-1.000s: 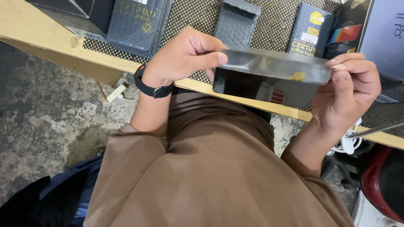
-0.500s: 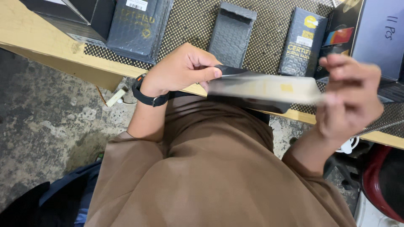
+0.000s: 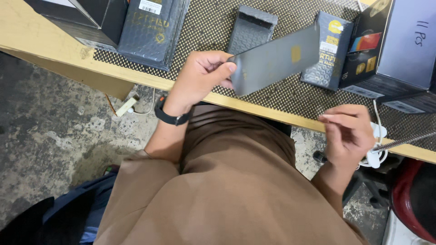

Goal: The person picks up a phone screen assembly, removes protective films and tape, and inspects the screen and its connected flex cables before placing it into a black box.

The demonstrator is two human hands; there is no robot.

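My left hand point(image 3: 200, 79), with a black band on the wrist, grips one end of a flat dark grey sleeve point(image 3: 277, 59) that carries a small gold label. The sleeve is held tilted above the dotted black mat point(image 3: 281, 97) at the table's front edge. My right hand point(image 3: 347, 134) is off the sleeve, lower and to the right, just in front of the table edge. Its thumb and fingers are pinched together, and I can make out nothing between them.
On the mat lie a grey open pouch point(image 3: 252, 29), a dark packet point(image 3: 152, 31), a smaller dark packet point(image 3: 329, 50) and stacked boxes point(image 3: 395, 50). A white cable and plug point(image 3: 374, 152) hang at the right. A red seat point(image 3: 411, 199) stands at the lower right, on a concrete floor point(image 3: 59, 127).
My right hand has let go of the sleeve and dropped towards the table edge. My left hand has lifted the sleeve up over the mat and tilted it.
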